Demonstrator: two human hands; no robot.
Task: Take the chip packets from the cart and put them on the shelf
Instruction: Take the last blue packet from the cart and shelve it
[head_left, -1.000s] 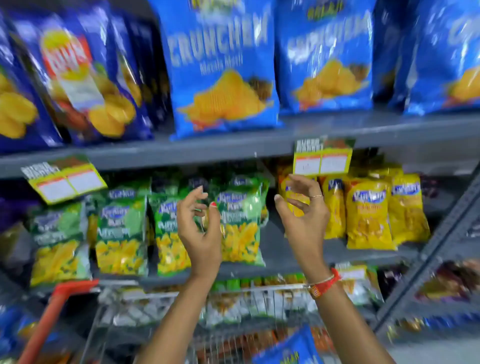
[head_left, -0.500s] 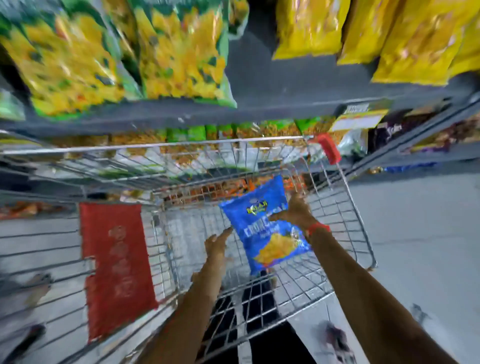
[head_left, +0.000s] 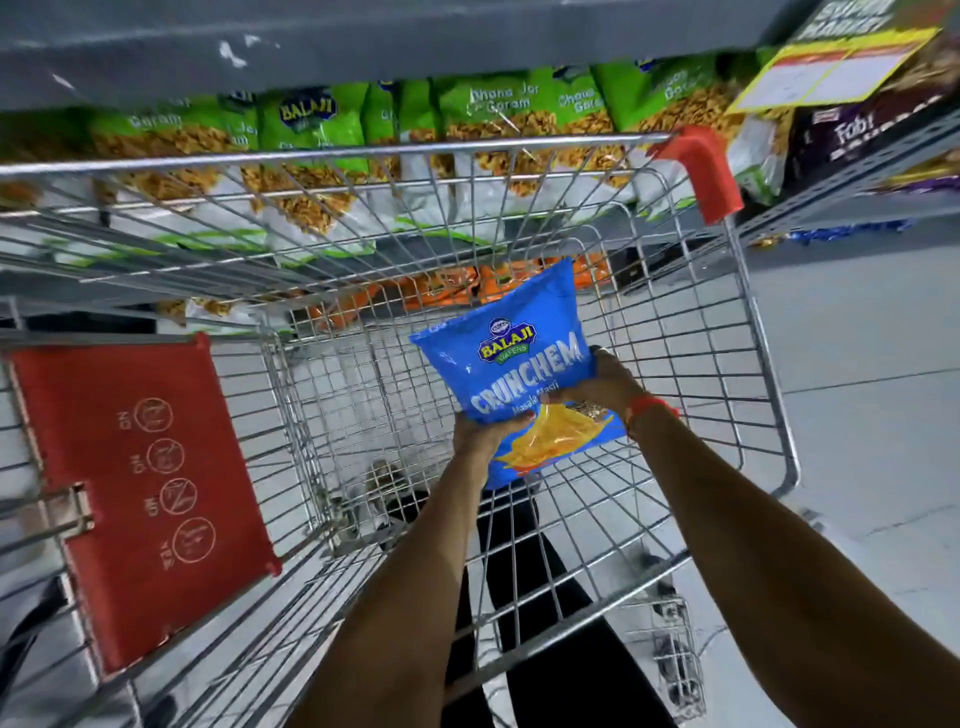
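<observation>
Supermarket aisle, grey floor (head_left: 857, 322), steel shelf (head_left: 363, 47) at twelve o'clock stocked with green packets (head_left: 311, 130). Wire cart (head_left: 691, 332) parked tight against it, red flap (head_left: 150, 493) at nine o'clock. Inside the basket, a blue packet (head_left: 519, 379), tilted face-up, label readable. Left hand (head_left: 480, 434) closed on its edge at seven o'clock, right hand (head_left: 608, 384) clamped on the edge at four o'clock, thumb over the front. Two-sided grip probably to keep the puffy, slippery bag from folding or sliding. No other packet visible in the cart. Likely next: up and over the rim toward a shelf.
</observation>
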